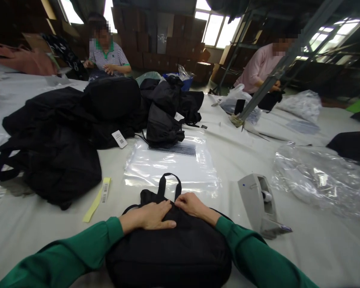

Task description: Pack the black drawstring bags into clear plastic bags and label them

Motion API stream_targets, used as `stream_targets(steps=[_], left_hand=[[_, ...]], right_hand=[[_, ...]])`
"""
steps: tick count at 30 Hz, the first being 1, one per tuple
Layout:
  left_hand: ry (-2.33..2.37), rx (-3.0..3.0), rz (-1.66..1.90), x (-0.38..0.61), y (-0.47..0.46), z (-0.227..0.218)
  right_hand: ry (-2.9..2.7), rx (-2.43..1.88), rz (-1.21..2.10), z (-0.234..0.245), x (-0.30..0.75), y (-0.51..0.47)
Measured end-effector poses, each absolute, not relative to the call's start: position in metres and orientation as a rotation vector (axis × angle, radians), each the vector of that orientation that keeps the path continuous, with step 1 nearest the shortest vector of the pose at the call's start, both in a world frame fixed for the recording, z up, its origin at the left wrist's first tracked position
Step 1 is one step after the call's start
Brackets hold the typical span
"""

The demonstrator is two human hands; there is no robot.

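Observation:
A black backpack (171, 252) lies flat on the white table right in front of me, its carry loop (169, 185) pointing away. My left hand (151, 216) rests flat on the bag's top, fingers stretched out to the right. My right hand (192, 205) presses on the top edge beside the loop, fingers curled down onto the fabric. Both arms wear green sleeves. A clear plastic bag (171, 162) with a barcode label lies just beyond the backpack.
A pile of black bags (63, 140) fills the left and back. A grey tape dispenser (261, 204) stands to the right, crumpled clear plastic (324, 180) beyond it. A yellow tag (97, 199) lies left. Two people work at the far side.

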State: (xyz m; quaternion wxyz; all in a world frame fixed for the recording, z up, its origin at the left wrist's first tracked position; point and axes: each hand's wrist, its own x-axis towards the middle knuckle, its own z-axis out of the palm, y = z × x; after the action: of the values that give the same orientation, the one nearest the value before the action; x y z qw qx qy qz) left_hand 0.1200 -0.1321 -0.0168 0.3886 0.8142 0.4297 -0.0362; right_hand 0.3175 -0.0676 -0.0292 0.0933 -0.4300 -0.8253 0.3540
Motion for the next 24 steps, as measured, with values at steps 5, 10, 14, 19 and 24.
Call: stream_targets(steps=[5,10,14,19,24], left_hand=[[1.132,2.079,-0.082,0.125,-0.129,-0.028],[1.186,2.081,0.063,0.127,-0.130,-0.024],[1.329,1.998,0.357,0.122,-0.127,-0.016],[1.660,1.732,0.789,0.097,-0.111,-0.014],[1.677,1.617,0.980,0.078,-0.080,-0.004]], right_hand=[[-2.381,-1.371,0.880,-0.040,0.324,-0.060],[-2.239,-1.560,0.603,-0.032,0.311,-0.022],[-2.279,-1.627,0.609,-0.038,0.300,-0.003],[-2.318,-1.648,0.700,-0.042,0.297,-0.005],[-2.328,-1.518,0.789,-0.018,0.304,-0.015]])
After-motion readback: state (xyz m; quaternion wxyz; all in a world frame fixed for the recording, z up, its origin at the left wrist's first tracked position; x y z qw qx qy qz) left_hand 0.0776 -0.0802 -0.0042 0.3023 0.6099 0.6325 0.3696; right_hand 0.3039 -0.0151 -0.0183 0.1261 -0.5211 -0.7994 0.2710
